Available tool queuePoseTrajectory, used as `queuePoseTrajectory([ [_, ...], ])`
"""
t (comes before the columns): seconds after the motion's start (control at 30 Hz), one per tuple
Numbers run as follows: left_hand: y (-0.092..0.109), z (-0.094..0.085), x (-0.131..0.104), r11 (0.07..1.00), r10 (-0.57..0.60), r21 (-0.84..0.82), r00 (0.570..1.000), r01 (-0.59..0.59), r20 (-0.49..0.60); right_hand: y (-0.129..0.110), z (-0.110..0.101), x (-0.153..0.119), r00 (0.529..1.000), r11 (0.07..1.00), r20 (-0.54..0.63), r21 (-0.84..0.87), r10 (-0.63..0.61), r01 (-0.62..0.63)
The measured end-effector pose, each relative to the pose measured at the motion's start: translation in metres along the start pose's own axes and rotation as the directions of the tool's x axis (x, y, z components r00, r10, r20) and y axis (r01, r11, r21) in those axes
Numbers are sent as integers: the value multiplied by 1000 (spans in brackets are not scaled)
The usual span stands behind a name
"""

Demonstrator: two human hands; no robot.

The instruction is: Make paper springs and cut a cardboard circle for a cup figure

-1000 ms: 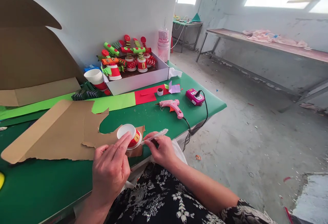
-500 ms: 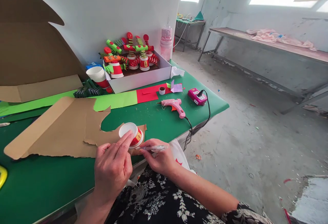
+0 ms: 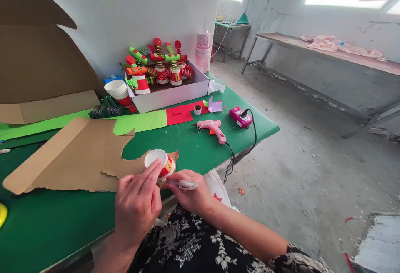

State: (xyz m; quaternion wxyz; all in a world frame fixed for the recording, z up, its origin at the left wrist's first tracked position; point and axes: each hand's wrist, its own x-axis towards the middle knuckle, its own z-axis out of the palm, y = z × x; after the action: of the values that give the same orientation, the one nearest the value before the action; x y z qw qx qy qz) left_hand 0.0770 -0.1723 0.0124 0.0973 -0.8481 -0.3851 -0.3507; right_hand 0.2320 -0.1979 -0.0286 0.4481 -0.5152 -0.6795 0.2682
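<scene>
A red-and-white paper cup [image 3: 166, 165] stands upside down on a torn piece of brown cardboard [image 3: 78, 160] near the table's front edge. My left hand [image 3: 139, 196] holds the cup down, with its fingers pressed together on the white base. In my right hand [image 3: 189, 191] is a clear pen [image 3: 186, 185], pinched between thumb and fingers. The pen points left, low along the near side of the cup's rim; its tip is hidden behind my left fingers.
Behind lie a pink glue gun [image 3: 212, 128], a magenta power socket [image 3: 240, 117] and green and red paper strips [image 3: 143, 122]. A white box [image 3: 173, 98] holds several paper-cup figures beside stacked cups [image 3: 117, 91]. A pink bottle [image 3: 203, 52] stands at the back.
My right hand has shifted slightly left with the pen, along the near side of the cup's rim. My left hand and the cup stay almost where they were.
</scene>
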Motion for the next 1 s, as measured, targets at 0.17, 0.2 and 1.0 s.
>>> queuePoseTrajectory([
  [0.17, 0, 0, 0, 1000, 8, 8, 1000, -8, -5, -2, -1, 2, 1000, 1000, -30, 2, -7, 7],
  [0.2, -1, 0, 0, 1000, 11, 9, 1000, -11, -7, -2, -2, 2, 999, 1000, -47, 12, -6, 6],
  [1.0, 2, -1, 3, 1000, 22, 18, 1000, -22, -11, 4, -16, 8, 986, 989, -126, 111, 108, -94],
])
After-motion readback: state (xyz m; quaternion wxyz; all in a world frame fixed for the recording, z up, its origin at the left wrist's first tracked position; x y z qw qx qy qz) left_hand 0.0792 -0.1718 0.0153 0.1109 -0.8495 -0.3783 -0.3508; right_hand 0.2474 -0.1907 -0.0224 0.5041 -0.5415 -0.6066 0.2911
